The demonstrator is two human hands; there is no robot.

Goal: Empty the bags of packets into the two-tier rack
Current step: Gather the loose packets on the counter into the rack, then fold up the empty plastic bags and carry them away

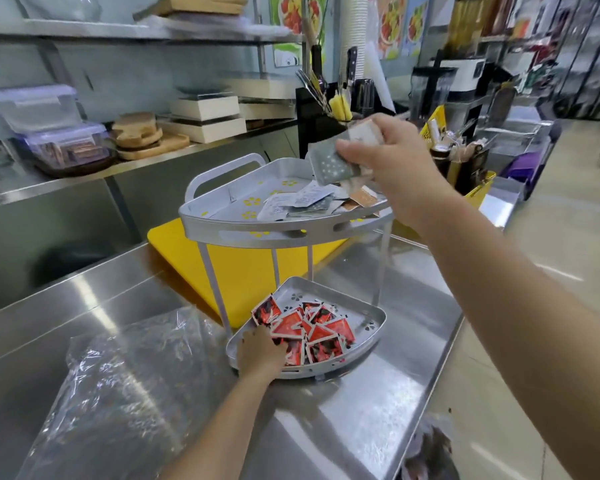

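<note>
A grey two-tier rack [201, 233] stands on the steel counter. Its lower tray [368, 327] holds several red packets [321, 332]. My left hand [260, 351] rests in that tray's near corner, its fingers on the red packets. White, grey and brown packets [305, 202] lie on the right side of the upper tray. My right hand [388, 150] hovers over the upper tray's right end and grips a bunch of grey and brown packets [329, 164]. An empty clear plastic bag [118, 386] lies flat on the counter to the left of the rack.
A yellow cutting board [243, 268] lies under and behind the rack. A black knife and utensil holder [323, 123] stands just behind the rack. A yellow basket of utensils [475, 174] sits at the right. The counter's edge runs close to the rack's right side.
</note>
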